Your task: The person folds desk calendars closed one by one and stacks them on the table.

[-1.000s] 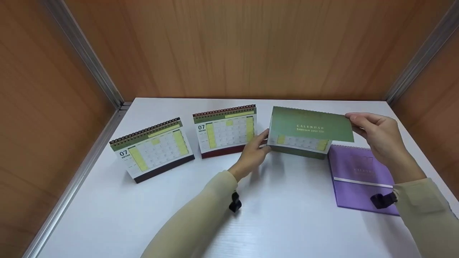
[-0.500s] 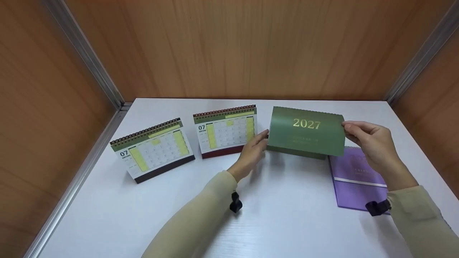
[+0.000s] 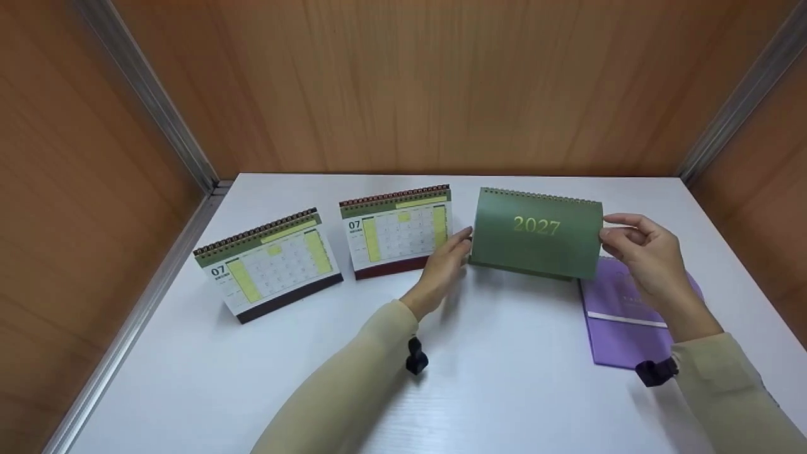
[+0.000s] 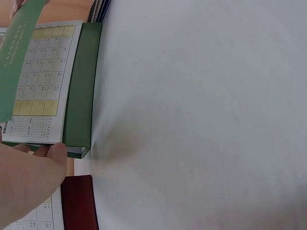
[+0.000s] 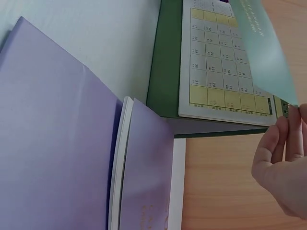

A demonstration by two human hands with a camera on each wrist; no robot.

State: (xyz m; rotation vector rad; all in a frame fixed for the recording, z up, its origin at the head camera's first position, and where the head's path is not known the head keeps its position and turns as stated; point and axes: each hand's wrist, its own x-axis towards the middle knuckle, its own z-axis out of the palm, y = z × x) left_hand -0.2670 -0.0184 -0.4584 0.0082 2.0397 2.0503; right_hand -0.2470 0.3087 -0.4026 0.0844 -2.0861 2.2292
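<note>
A green desk calendar (image 3: 536,236) stands at the right of the table, its cover with a gold "2027" lying over the front in the head view. In the wrist views, printed pages (image 5: 220,67) show beneath the raised green cover (image 5: 268,57). My left hand (image 3: 441,271) holds the calendar's left edge, with fingertips (image 4: 58,152) at its lower corner. With thumb and finger, my right hand (image 3: 649,258) pinches the cover at its right edge. A purple calendar (image 3: 624,343) with a white band lies flat under my right forearm, partly hidden.
Two more desk calendars stand to the left, open at page 07: one with a dark red base (image 3: 391,267) beside my left hand, one with a black base (image 3: 290,298) further left. Wooden panels (image 3: 403,88) enclose the white table (image 3: 479,391) at the back and sides.
My right hand has drawn the green cover down over the calendar page, moving slightly left and downward. The left hand has stayed at the left edge.
</note>
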